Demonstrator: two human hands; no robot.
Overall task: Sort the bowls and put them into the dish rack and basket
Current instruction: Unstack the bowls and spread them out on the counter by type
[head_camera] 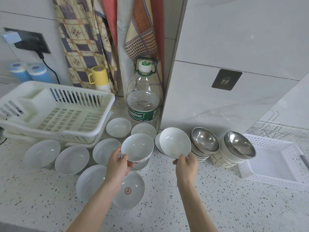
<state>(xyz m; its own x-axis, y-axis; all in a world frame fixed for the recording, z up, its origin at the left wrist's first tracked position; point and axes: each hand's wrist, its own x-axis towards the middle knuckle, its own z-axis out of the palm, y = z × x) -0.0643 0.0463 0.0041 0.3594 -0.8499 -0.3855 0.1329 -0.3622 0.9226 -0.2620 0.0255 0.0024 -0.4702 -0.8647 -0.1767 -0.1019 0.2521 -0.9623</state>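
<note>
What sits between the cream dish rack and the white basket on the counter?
In the head view, between the dish rack and the basket: white bowls, two leaning stacks of steel bowls, a water bottle, and both hands holding bowls.

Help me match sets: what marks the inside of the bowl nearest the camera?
A reddish round emblem at the centre of the white bowl, clear in the head view.
</note>
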